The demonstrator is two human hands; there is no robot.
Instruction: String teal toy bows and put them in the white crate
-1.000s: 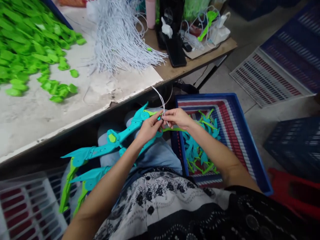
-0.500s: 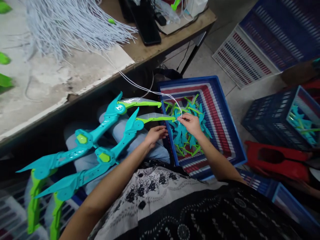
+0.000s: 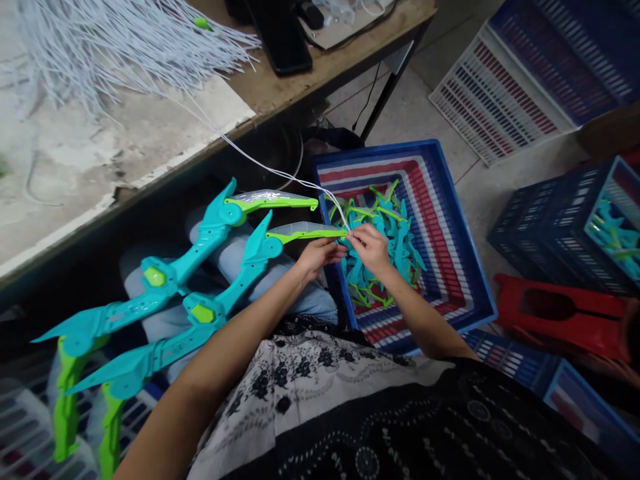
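Two turquoise and green toy bows, a nearer one (image 3: 220, 303) and a farther one (image 3: 187, 267), lie side by side across my lap. My right hand (image 3: 371, 247) pinches white cords (image 3: 327, 193) at the green tip of the nearer bow. Just left of it, my left hand (image 3: 321, 257) is closed below that same tip, its fingertips close to the right hand's; what they grip is too small to make out. The cords run back to a large bundle of white cords (image 3: 135, 50) on the table.
A blue crate (image 3: 450, 227) holding many turquoise and green parts stands beyond my hands. The table edge (image 3: 200, 147) runs along the left, with a black phone (image 3: 283, 40) on it. More crates (image 3: 530, 233) and a red object (image 3: 560, 307) are at the right.
My left hand has moved up and right, closer to the bow tip and my right hand. The cord ends have come to the tip with my right hand. The whole view has shifted slightly.
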